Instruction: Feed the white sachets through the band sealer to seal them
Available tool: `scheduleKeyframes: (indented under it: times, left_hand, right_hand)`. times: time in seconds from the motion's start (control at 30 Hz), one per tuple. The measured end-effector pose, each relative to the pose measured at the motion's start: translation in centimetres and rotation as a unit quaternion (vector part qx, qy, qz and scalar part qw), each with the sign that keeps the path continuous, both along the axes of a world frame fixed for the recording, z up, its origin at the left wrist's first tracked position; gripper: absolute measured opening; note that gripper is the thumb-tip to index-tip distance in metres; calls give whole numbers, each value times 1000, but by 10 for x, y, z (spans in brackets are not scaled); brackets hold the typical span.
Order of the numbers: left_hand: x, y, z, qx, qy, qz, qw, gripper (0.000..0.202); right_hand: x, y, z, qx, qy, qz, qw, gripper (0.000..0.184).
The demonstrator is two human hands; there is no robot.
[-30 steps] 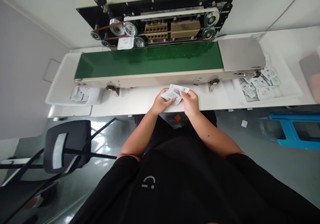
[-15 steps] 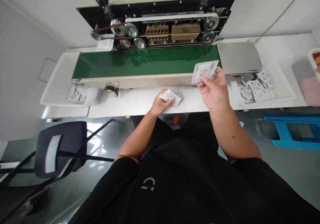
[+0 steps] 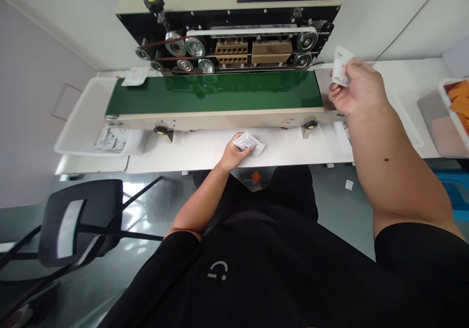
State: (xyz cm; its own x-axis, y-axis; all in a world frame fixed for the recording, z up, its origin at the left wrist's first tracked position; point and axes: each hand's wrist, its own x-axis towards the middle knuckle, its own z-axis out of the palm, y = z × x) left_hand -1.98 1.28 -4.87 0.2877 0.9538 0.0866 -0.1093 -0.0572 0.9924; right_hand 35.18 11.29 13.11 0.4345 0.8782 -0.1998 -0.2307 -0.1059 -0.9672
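My left hand [image 3: 234, 153] is closed on a few white printed sachets [image 3: 250, 143], held low over the white table in front of the machine. Up at the right end of the machine, my right hand [image 3: 361, 86] pinches a single white sachet [image 3: 341, 66], tilted nearly upright above the metal end plate. A band sealing machine [image 3: 252, 49] with metal wheels and brass blocks stands behind a green conveyor belt [image 3: 220, 91]. Another white sachet [image 3: 136, 76] lies at the belt's left end.
A white tray [image 3: 78, 122] at the left holds several sachets [image 3: 112, 138]. At the far right stands a bin [image 3: 439, 122] with orange things inside. Black knobs [image 3: 310, 124] jut from the conveyor's front. A black chair [image 3: 80, 220] stands at lower left.
My right hand has moved right and away from me with its sachet, turning it upright. The sachet at the machine's left has come out further left onto the belt. My left hand stays put.
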Motion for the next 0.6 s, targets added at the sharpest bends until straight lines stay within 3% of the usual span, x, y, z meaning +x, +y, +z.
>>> scheduleKeyframes:
  times: [0.17,0.37,0.6]
  left_hand:
    - [-1,1,-1,3,6,-2,1000,63]
    - [-2,0,-1,0,13,4,1000,63]
    - [-1,0,2,0,15,-2,1000,65]
  right_hand:
    - [-16,12,5,-16,48,37,998,31]
    - [-19,26,-5,-2,16,58,998,22]
    - [-53,41,0,-33,5,50,998,19]
